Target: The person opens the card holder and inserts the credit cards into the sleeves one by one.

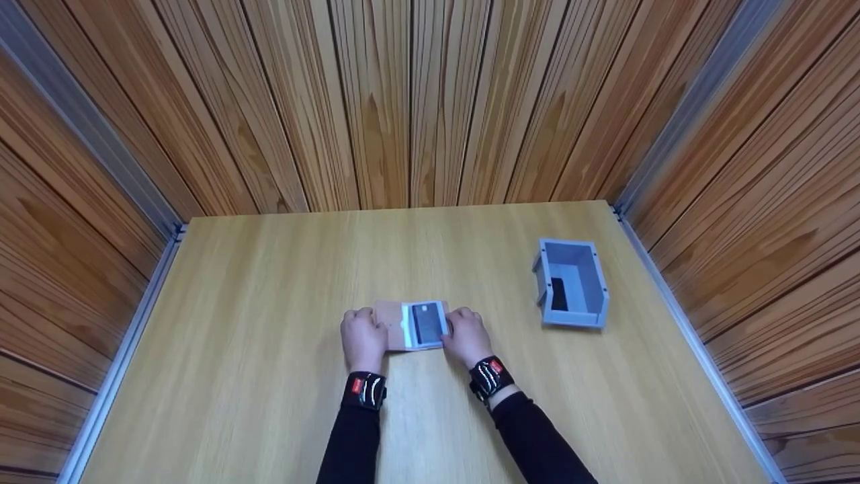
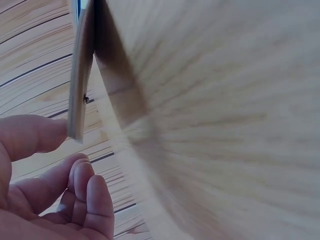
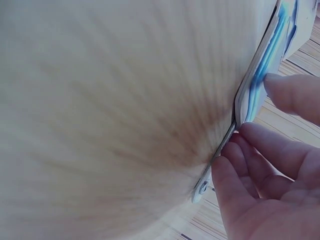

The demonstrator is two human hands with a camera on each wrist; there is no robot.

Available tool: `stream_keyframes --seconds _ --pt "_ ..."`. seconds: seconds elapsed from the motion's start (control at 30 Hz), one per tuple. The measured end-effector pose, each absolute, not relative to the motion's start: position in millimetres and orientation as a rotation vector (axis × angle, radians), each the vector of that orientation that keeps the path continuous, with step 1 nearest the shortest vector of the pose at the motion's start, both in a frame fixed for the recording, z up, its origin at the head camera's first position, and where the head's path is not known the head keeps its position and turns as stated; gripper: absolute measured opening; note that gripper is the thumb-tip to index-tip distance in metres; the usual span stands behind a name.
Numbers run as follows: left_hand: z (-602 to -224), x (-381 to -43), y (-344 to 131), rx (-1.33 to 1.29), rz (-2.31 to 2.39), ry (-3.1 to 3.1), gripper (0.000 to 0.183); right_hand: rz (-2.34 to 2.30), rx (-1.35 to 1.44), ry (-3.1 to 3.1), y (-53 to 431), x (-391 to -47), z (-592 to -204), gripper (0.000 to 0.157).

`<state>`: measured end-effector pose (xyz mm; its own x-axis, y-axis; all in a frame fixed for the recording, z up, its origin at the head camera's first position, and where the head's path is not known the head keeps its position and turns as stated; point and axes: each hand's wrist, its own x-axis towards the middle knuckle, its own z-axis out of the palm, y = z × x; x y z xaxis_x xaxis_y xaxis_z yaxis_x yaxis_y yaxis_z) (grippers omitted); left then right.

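Observation:
A pinkish-tan card wallet [image 1: 390,324] lies spread out in the middle of the table. Its right part holds a pale blue-edged insert [image 1: 428,326] with a dark window. My left hand [image 1: 363,337] is at the wallet's left edge. In the left wrist view the thumb touches the end of a flap [image 2: 80,75], seen edge-on with a small stud on it, while the loosely bent fingers stay apart from it. My right hand [image 1: 468,337] pinches the right side. In the right wrist view its thumb lies on the blue edge [image 3: 260,80] and its fingers are behind.
A grey-blue open bin [image 1: 572,284] stands on the right part of the table [image 1: 269,282], with a black item [image 1: 559,294] in it. Wooden plank walls [image 1: 410,101] enclose the table's back and sides. Both wrists wear black straps.

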<state>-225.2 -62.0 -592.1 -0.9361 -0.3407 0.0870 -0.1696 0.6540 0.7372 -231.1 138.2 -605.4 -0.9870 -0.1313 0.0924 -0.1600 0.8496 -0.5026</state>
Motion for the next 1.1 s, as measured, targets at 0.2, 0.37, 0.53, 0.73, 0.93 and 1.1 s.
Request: stream_keyframes --seconds 0.2,0.37,0.53,0.73,0.93,1.1 --pt "-595.1 -226.5 -63.3 0.444 -1.164 -2.675 0.031 0.814 0.25 -2.945 138.4 -230.9 -606.2 0.038" --pt "-597.5 -226.2 -64.8 0.428 -1.159 -2.679 0.029 0.802 0.273 -2.924 138.7 -231.2 -606.7 0.037" --pt "-599.3 -226.4 -66.5 0.429 -1.161 -2.702 0.03 0.808 0.256 -2.944 138.5 -231.3 -606.2 0.038" --pt "-600.2 -227.2 -67.0 0.45 -1.188 -2.724 0.027 0.82 0.239 -2.96 138.4 -231.4 -605.5 0.039" --pt "-600.4 -227.1 -68.1 0.427 -1.179 -2.743 0.019 0.831 0.224 -2.968 138.1 -230.7 -604.1 0.038" --pt "-600.3 -226.6 -69.5 0.417 -1.187 -2.758 0.02 0.827 0.228 -2.966 138.8 -230.4 -603.2 0.038"
